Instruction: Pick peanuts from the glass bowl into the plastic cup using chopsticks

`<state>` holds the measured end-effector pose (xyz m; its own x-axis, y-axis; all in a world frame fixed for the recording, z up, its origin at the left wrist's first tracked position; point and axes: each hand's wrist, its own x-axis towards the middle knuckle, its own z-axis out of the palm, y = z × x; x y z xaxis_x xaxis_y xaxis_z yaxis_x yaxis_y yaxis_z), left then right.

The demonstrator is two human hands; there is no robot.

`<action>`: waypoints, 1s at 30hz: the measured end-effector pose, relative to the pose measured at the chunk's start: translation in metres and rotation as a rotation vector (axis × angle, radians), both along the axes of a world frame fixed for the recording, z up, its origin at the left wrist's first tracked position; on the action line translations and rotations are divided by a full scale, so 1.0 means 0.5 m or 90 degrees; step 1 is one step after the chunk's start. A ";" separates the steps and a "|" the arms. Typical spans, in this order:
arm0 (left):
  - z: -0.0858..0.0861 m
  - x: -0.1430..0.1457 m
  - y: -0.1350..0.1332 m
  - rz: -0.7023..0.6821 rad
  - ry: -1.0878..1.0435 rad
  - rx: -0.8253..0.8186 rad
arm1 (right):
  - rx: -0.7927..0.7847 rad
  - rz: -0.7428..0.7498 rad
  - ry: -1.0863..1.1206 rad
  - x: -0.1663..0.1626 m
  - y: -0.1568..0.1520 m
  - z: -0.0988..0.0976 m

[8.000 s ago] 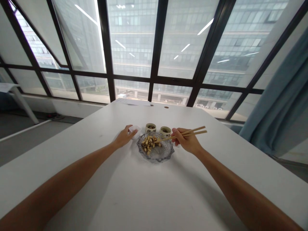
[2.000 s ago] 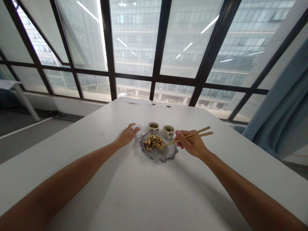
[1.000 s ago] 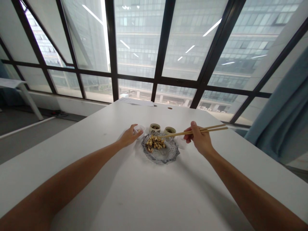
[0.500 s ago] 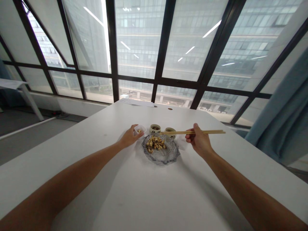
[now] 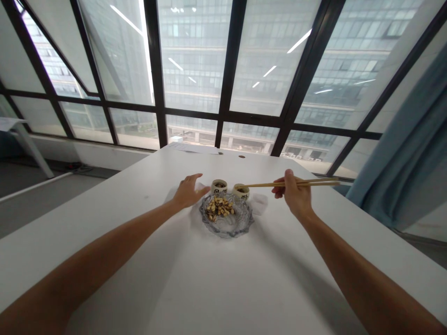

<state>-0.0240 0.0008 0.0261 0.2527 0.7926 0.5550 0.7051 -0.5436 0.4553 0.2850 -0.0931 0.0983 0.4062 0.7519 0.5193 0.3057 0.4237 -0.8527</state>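
My left hand [image 5: 188, 190] is beside the glass dish with its thumb and fingers apart. Just behind it, a whitish small container [image 5: 201, 185] is mostly hidden. My right hand [image 5: 295, 193] grips a pair of wooden chopsticks [image 5: 261, 185], held almost level and pointing left. Their tips reach the mouth of the right cup [image 5: 240, 191]; whether they hold anything is too small to tell. A matching left cup [image 5: 219, 187], pale with dark lettering, has dark contents. In front of both cups, the scalloped glass dish [image 5: 240, 228] bears a heap of pistachio-like nuts [image 5: 220, 207].
A whitish, square-looking item [image 5: 259, 204] lies right of the glass dish. Papers [image 5: 192, 148] and a small brown disc [image 5: 241, 157] lie at the far end of the white table [image 5: 223, 284]. Windows stand beyond, with a blue curtain [image 5: 394, 163] at right.
My left hand has let go of the small white container and spread its fingers. The chopstick tips have moved from above the glass dish to the right cup. The view has shifted slightly.
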 end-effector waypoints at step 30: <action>0.068 0.325 0.001 -0.331 0.241 -0.064 | -0.117 0.000 -0.319 0.087 -0.014 0.050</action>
